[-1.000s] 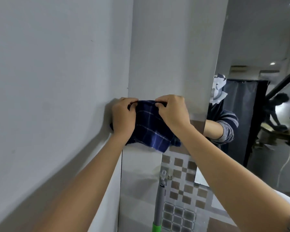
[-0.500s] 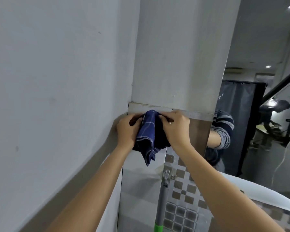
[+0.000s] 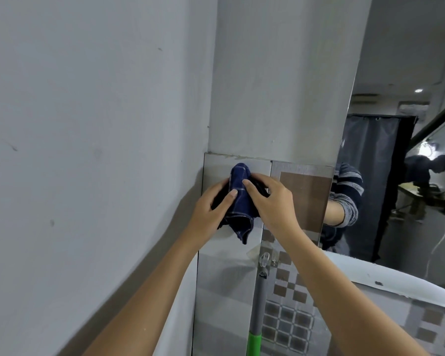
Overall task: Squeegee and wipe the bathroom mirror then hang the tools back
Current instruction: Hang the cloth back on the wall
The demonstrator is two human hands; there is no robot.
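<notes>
A dark blue checked cloth (image 3: 240,201) hangs bunched against the grey tiled wall strip, near its top edge. My left hand (image 3: 211,209) holds it from the left, thumb across the fabric. My right hand (image 3: 270,201) presses on it from the right, fingers over the top fold. Below the cloth a squeegee with a grey and green handle (image 3: 257,304) hangs from a clear wall hook (image 3: 263,259). The mirror (image 3: 396,176) fills the right side and reflects my sleeve.
A plain grey wall (image 3: 88,150) runs along the left. The white rim of a basin (image 3: 396,281) lies under the mirror at lower right. Brown checker tiles (image 3: 288,299) sit beside the squeegee handle. A person shows in the mirror's reflection, far back.
The cloth went from spread between both hands to a tight bunch higher on the tile strip. My fingers shifted from pinching its top corners to gripping its sides.
</notes>
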